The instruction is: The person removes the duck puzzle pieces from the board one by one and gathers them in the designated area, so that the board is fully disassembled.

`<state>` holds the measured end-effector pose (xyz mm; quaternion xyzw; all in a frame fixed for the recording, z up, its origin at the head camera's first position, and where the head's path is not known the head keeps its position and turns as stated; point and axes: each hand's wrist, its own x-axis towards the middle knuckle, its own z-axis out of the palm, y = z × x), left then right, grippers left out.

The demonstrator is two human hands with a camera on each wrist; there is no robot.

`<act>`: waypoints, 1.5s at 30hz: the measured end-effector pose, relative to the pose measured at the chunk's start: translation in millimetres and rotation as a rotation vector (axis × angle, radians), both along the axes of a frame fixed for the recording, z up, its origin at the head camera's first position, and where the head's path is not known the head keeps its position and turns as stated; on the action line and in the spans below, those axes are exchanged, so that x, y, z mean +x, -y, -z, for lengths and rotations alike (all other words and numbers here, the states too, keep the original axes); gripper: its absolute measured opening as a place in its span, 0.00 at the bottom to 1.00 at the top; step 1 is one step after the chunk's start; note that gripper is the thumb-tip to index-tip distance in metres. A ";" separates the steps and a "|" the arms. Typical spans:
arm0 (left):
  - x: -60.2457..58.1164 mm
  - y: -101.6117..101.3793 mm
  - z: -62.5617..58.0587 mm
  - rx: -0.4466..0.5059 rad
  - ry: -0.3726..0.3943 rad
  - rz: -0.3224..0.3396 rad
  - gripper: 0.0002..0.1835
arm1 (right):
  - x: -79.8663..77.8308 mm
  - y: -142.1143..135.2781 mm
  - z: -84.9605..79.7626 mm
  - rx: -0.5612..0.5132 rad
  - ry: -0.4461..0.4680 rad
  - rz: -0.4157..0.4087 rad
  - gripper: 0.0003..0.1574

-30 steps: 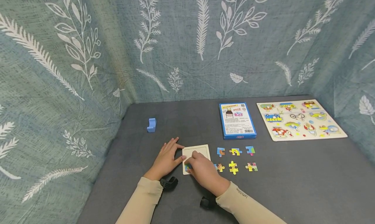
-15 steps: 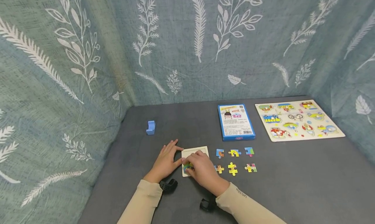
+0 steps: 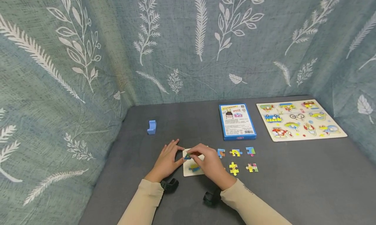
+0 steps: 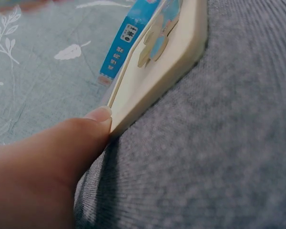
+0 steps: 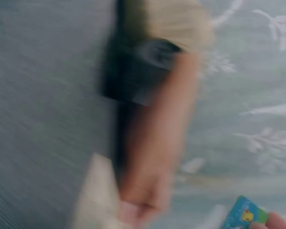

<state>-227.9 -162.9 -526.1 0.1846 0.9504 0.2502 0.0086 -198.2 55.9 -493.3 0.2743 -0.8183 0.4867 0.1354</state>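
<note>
A small pale wooden puzzle tray (image 3: 186,172) lies on the dark tabletop in front of me. My left hand (image 3: 166,160) rests at its left side, fingers spread, the thumb (image 4: 99,115) against the tray's edge in the left wrist view. Above the tray's upper left part, my right hand (image 3: 210,161) pinches a blue and green jigsaw piece (image 5: 244,213) with a small yellow animal on it. Another colourful jigsaw piece (image 3: 194,168) is in the lower part of the tray, partly covered by the right hand.
Several loose jigsaw pieces (image 3: 233,168) lie right of the tray. Behind them sit a blue and white box (image 3: 238,122) and a wooden vehicle peg board (image 3: 305,133). At the left stands a blue block (image 3: 151,127). Patterned curtains (image 3: 182,48) border the table.
My right hand has lifted from the tray's lower left and moved up, with a jigsaw piece pinched in its fingers. A piece in the lower tray now shows. The left hand stays put.
</note>
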 end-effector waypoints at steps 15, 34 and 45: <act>2.2 1.0 -1.7 0.010 -0.001 -0.005 0.23 | 47.5 -97.4 0.5 0.307 0.203 -0.161 0.11; -2.6 2.1 -7.9 0.007 0.001 -0.009 0.24 | 61.9 -89.2 18.7 0.580 -0.112 -0.039 0.18; -0.8 -1.2 -0.5 -0.001 0.022 -0.013 0.24 | 61.0 -68.2 -1.6 0.604 -0.091 0.038 0.17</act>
